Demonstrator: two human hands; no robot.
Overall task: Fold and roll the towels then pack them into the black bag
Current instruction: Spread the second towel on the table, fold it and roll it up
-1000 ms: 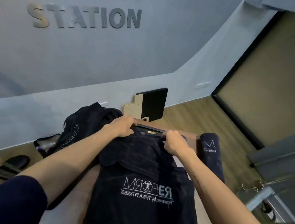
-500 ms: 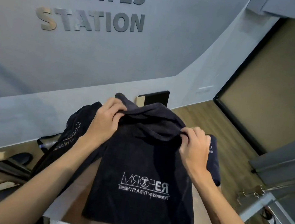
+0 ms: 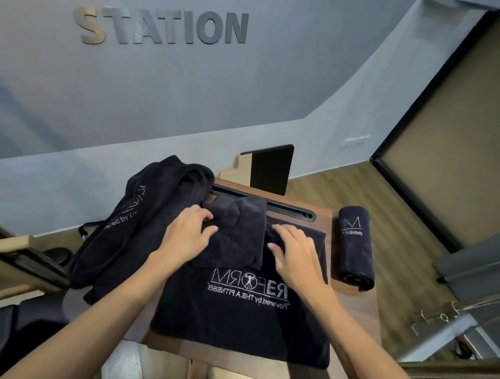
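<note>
Both arms fwd; left hand (image 3: 188, 233) fingers curled, right hand (image 3: 296, 253) flat, palm down.

I noted the towel (image 3: 243, 311) as matt, napped dark cloth with pale stitched lettering. The rolled towel (image 3: 356, 246) looked the same. The table (image 3: 349, 315) was smooth brown wood; its slot (image 3: 290, 209), black plastic. Wall letters (image 3: 165, 26) looked like brushed metal.
</note>
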